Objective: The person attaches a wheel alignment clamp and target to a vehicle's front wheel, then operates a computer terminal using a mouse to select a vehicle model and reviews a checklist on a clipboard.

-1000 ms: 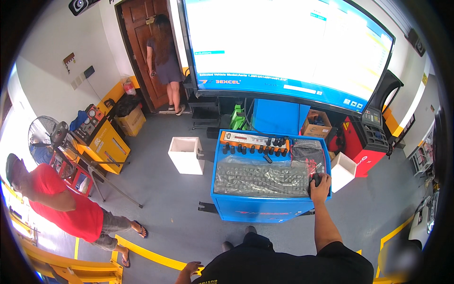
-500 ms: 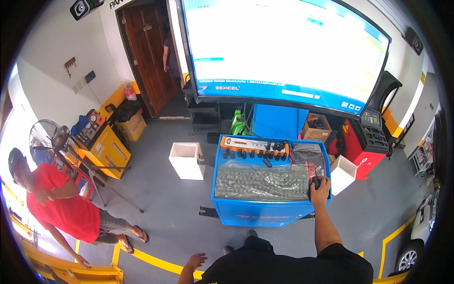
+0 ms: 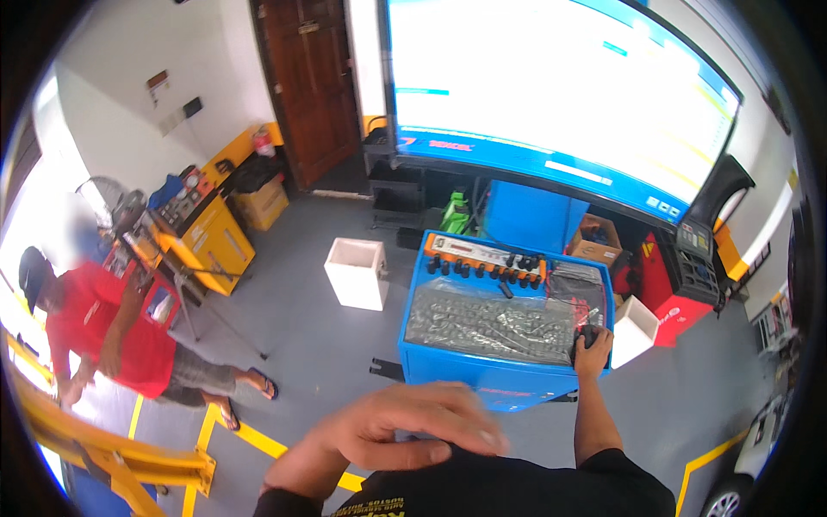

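Fingers [image 3: 582, 342] of the right hand [image 3: 594, 351] are curving down over a black mouse [image 3: 588, 333] in the head view, gripping it from above with the wrist kept low. The right forearm [image 3: 596, 418] is running almost straight up from the lower edge. The left hand [image 3: 409, 422] is hanging in the air close to the camera, well apart from the mouse, its fingers loosely stretched toward the right and its thumb lying below them; it is holding nothing (the fingertips are blurring a little).

The mouse is sitting at the right front corner of the blue worktop [image 3: 491, 359], just beside a dark keyboard [image 3: 491, 319] under crinkled clear plastic. It is looking dark and rounded, though the hand is hiding much of it.
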Tool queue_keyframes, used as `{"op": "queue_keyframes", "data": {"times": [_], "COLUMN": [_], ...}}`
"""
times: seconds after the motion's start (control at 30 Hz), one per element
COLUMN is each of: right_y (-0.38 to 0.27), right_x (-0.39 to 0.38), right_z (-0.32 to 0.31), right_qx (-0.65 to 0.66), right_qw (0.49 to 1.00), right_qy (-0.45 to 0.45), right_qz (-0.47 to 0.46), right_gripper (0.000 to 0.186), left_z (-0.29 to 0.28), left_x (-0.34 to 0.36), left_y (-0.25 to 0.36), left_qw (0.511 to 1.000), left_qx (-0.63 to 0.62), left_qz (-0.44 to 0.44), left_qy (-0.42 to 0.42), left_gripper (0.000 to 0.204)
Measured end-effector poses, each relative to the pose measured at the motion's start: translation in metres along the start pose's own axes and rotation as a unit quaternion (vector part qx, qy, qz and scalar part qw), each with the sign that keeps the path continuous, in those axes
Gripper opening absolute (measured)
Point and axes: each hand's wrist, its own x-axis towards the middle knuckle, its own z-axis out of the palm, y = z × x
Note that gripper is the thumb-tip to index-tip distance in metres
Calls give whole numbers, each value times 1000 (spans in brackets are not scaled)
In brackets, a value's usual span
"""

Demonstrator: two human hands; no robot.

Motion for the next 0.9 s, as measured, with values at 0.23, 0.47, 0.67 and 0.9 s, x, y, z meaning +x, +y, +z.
{"op": "queue_keyframes", "data": {"times": [0.23,0.47,0.67,0.9], "right_y": [1,4,10,59], "right_x": [-2,1,3,21], "right_z": [3,-3,15,31], "right_qx": [-19,-24,19,-47], "right_qw": [999,999,998,994], "right_qy": [-24,-29,-35,-1], "right_qz": [-11,17,-43,-101], "right_gripper": [38,41,40,51], "left_z": [68,74,6,-100], "left_x": [62,69,45,-93], "left_y": [27,46,59,-61], "left_qw": [957,950,933,879], "left_qx": [-228,-243,268,356], "left_qz": [177,187,232,-250], "left_qy": [13,55,-59,194], "left_gripper": [21,14,46,50]}}
